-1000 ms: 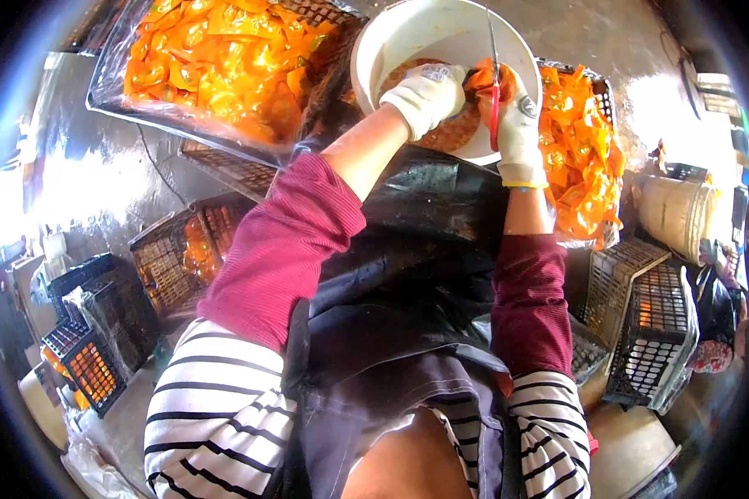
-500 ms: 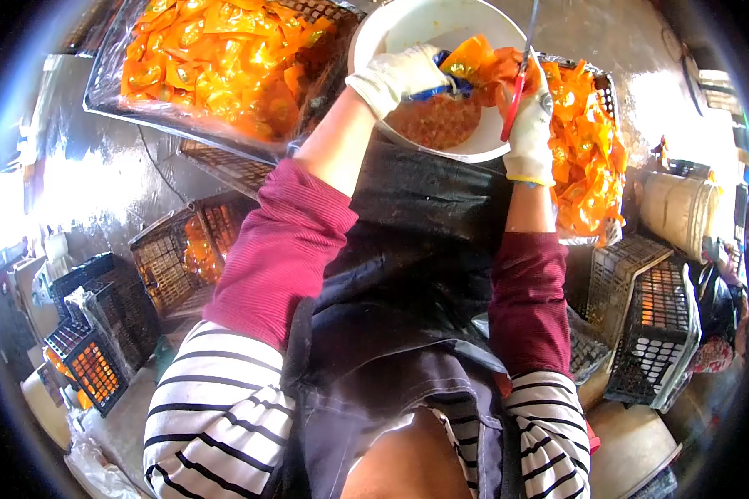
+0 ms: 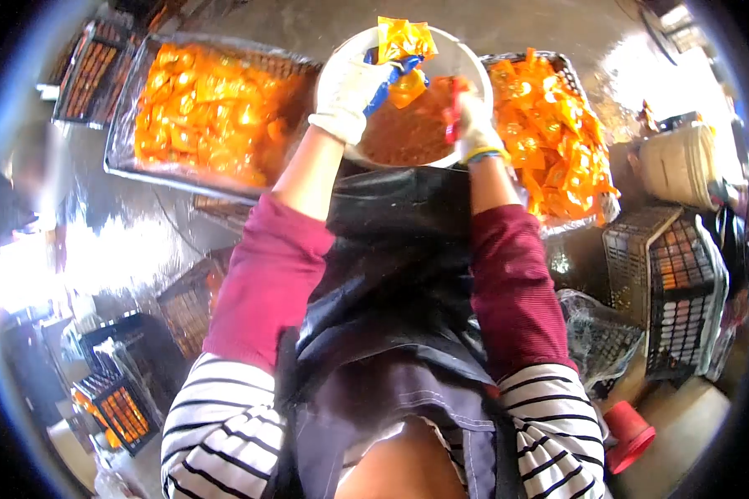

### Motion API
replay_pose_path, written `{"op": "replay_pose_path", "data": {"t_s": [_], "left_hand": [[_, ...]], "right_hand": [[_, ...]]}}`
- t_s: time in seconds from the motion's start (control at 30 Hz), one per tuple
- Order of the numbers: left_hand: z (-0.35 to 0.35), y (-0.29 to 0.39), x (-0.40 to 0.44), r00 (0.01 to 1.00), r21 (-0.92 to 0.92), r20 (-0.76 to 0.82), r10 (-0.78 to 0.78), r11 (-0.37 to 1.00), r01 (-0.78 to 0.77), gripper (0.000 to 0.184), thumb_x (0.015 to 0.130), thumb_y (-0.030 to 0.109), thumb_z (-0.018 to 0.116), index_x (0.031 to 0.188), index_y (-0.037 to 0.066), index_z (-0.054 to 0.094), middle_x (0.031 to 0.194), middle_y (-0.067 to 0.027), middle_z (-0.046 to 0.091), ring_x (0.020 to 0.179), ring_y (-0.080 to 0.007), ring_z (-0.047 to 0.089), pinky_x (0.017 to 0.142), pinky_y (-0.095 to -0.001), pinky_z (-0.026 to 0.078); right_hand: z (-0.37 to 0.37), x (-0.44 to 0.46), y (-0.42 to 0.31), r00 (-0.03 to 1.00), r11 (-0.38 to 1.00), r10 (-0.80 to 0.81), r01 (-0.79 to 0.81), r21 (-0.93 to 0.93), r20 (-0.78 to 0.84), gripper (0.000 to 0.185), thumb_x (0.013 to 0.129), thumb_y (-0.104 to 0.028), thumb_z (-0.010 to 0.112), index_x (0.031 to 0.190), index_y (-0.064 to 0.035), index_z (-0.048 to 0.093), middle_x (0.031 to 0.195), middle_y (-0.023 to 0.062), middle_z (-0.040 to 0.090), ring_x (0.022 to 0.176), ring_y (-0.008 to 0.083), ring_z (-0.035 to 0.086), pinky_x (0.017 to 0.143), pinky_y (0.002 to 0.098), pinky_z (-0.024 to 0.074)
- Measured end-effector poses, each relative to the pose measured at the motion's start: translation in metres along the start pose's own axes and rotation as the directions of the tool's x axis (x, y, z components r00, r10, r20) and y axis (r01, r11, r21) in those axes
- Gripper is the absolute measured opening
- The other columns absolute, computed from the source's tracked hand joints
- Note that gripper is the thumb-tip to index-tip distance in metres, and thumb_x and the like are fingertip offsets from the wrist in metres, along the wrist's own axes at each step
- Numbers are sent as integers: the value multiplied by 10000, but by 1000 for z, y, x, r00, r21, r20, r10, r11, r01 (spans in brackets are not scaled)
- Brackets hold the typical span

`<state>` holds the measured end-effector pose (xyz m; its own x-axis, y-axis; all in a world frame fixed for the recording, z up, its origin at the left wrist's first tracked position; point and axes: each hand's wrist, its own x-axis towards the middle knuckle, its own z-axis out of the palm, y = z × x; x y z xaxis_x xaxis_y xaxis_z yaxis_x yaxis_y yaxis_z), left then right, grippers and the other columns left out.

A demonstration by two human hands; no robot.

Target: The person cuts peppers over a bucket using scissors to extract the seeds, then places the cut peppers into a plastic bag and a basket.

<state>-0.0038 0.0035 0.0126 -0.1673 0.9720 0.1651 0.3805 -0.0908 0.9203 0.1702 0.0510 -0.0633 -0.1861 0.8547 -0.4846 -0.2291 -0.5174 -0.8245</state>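
1. As I watch from close by, the person's left hand (image 3: 354,96), in a white glove with blue on its gripping side, is closed around glossy orange-yellow plastic packets (image 3: 404,40), one standing above the fingers and another hanging below.
2. Those packets are over the round white plastic bucket (image 3: 456,51), near its far side.
3. Across from it, the white-gloved right hand (image 3: 478,131) is wrapped about a bright red handle (image 3: 453,116), badly blurred, at the bucket's right side; whether glove and rim touch, I can't tell.
4. Down in the bucket lies a reddish-brown, lumpy mass (image 3: 404,143).
5. Left of the bucket sits a dark crate lined with clear plastic (image 3: 123,145), heaped with similar orange packets; another plastic-lined crate (image 3: 569,76), just as full, stands right beside the bucket.
6. Nearer me, a black apron (image 3: 391,249) covers the person's front, between two maroon sleeves (image 3: 266,266).
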Motion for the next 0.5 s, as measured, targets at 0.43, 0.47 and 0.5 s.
{"op": "replay_pose_path", "data": {"t_s": [0.43, 0.47, 0.5], "left_hand": [[78, 47, 29, 921, -213, 390, 19, 975, 70, 344, 860, 135, 625, 1182, 23, 585, 1129, -89, 629, 1040, -170, 587, 904, -277, 461], [52, 40, 29, 946, -298, 318, -59, 941, 159, 305, 877, 120, 599, 1167, 27, 594, 1098, -90, 647, 1020, -178, 600, 894, -283, 464], [24, 27, 28, 972, -268, 209, -107, 950, 162, 327, 886, 149, 585, 1187, 21, 577, 1120, -97, 637, 1043, -187, 593, 917, -304, 454]], "right_hand": [[-3, -1, 31, 925, 878, -294, 361, -315, 241, 339, 843, -344, 590, 1033, -65, 609, 975, 180, 645, 904, 286, 608, 783, 351, 455], [-6, -40, -7, 951, 852, -259, 308, -423, 170, 230, 824, -269, 608, 917, -59, 603, 803, 129, 644, 760, 265, 601, 680, 357, 438], [-3, -64, -30, 975, 886, -173, 215, -410, 137, 235, 829, -276, 588, 917, -60, 606, 794, 125, 636, 749, 248, 597, 669, 349, 441]]}}
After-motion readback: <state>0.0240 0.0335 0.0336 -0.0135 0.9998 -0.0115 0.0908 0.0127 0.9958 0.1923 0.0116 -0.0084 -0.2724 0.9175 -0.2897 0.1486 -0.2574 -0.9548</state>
